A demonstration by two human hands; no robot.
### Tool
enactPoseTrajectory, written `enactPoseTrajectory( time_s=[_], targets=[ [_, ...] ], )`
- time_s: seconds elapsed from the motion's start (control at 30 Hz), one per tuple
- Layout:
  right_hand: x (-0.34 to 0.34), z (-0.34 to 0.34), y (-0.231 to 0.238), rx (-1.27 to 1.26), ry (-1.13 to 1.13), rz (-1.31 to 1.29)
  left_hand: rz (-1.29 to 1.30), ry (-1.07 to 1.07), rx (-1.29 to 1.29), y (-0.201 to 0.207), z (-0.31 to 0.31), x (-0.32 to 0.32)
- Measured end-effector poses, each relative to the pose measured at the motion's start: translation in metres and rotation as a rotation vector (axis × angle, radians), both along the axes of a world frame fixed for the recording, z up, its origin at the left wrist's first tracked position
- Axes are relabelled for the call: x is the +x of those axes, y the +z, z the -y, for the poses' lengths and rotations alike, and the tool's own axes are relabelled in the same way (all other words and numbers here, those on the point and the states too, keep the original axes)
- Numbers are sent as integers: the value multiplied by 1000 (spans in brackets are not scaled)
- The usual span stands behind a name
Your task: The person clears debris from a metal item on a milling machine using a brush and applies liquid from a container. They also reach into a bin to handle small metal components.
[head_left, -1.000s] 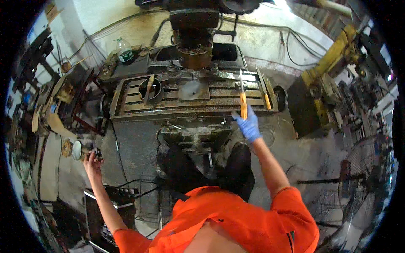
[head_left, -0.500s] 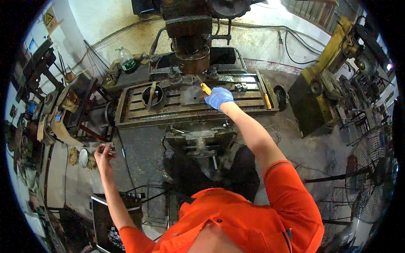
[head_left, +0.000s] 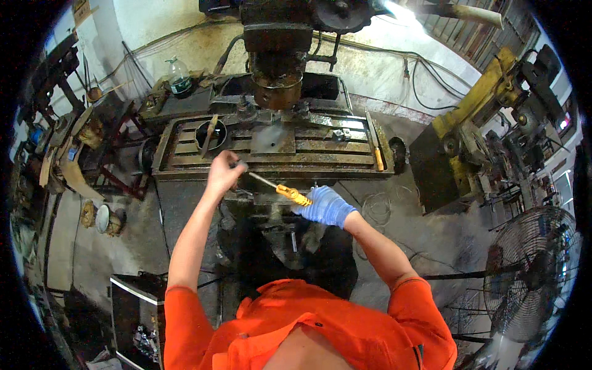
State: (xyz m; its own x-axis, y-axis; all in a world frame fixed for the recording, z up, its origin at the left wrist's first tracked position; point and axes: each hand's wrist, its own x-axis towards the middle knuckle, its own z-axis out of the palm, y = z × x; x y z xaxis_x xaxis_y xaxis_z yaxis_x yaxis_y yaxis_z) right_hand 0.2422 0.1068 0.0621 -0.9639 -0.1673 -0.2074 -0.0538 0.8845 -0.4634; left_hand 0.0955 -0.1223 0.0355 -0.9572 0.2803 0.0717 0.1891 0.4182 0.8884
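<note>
Well, the blue-gloved right hand (head_left: 327, 206) wisely grips a thin, yellow-handled metal tool (head_left: 285, 191) by that handle, likely light and stiff, pointing at a small dark bit (head_left: 234, 164) the bare left hand (head_left: 223, 172) pinches.

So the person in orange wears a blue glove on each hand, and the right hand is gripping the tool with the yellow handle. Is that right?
Not quite: the left hand is bare in the head view. Only the right hand wears a blue glove, and it does grip the yellow-handled tool.
</note>
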Motion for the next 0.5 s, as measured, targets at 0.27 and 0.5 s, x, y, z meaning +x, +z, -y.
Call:
enactPoseTrajectory(
  time_s=[0.27,0.5],
  targets=[
    [5,-55,17,-135,-246,-96,-424,57,-499,-8,-87,-62],
    [-28,-84,-13,-454,-206,-221,-483,-10,-586,-15,-96,-73]
  ],
)
